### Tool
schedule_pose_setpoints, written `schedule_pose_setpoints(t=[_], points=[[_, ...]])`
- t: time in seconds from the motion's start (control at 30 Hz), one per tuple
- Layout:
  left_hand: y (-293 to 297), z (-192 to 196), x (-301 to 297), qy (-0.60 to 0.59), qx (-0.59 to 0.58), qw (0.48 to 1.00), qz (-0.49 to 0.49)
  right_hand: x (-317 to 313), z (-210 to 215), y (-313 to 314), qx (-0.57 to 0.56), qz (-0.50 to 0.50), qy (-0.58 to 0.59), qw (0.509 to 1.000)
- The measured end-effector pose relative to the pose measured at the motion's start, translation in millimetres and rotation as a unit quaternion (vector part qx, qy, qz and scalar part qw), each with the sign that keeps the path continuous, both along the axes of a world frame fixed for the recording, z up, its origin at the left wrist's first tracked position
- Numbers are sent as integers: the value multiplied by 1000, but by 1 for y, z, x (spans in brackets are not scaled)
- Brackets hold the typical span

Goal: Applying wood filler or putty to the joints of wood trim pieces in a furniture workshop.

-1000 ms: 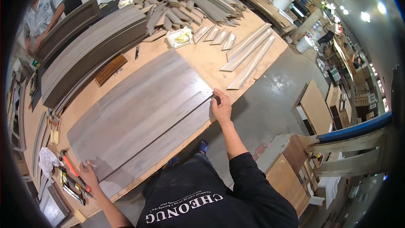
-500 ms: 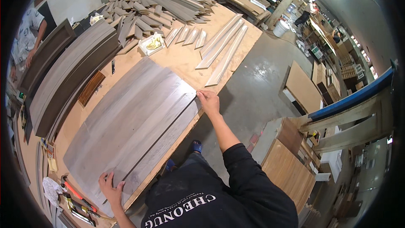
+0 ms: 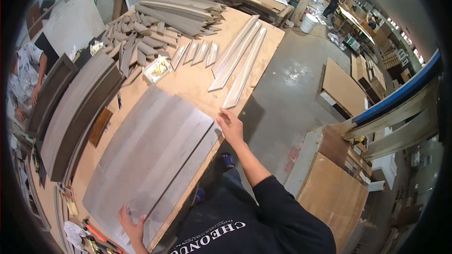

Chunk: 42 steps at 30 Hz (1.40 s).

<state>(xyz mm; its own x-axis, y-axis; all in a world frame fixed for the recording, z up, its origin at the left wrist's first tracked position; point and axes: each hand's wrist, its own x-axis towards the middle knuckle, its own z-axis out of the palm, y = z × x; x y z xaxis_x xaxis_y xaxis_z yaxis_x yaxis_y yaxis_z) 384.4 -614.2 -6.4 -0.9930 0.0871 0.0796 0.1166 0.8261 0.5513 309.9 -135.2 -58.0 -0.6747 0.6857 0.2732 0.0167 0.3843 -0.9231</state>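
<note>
Grey-brown wooden panels (image 3: 146, 141) lie overlapped on the work table, and a narrow dark gap runs along the length of the upper one's near edge. At the near left end, my left hand (image 3: 132, 228) rests on the panel with thumb and fingers spread. My right hand (image 3: 230, 127) is at the far right corner of the panels, fingers parted and curved, with nothing seen between them. Beyond that hand, long strips with pale glossy faces (image 3: 245, 68) lie on the table.
Short wood pieces (image 3: 136, 37) and long slats (image 3: 179, 11) are heaped at the back. A white tray (image 3: 149, 76) holds yellowish bits. Curved dark panels (image 3: 80, 108) stand at left, beside another person (image 3: 30, 66). A red-handled tool (image 3: 94, 232) lies near left.
My right hand has loosened from a pinch on the panel's corner, its fingers now apart. The left hand stays on the near end. The view has shifted, moving the scene within the picture.
</note>
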Motion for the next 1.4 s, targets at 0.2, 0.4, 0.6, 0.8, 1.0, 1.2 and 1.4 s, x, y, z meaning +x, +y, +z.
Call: schedule_pose_setpoints(t=[0.2,0.4,0.6,0.8,1.0,1.2,1.4], points=[[178,29,-113,47,14,992,-114,21,12,55,-142,-7,31,989],[390,14,-281,45,89,972,-214,31,10,166,-129,-124,79,981],[465,-25,-386,174,-136,965,-138,55,-17,244,-229,-169,119,951],[482,-23,-447,23,-261,960,-97,32,-19,277,-237,-139,111,955],[478,-21,-455,3,-285,946,-154,-27,4,271,-211,-22,96,972],[474,-16,-430,63,-185,977,-87,-62,32,235,-228,62,74,969],[465,28,-359,10,-28,998,-51,-111,50,174,-332,235,73,910]])
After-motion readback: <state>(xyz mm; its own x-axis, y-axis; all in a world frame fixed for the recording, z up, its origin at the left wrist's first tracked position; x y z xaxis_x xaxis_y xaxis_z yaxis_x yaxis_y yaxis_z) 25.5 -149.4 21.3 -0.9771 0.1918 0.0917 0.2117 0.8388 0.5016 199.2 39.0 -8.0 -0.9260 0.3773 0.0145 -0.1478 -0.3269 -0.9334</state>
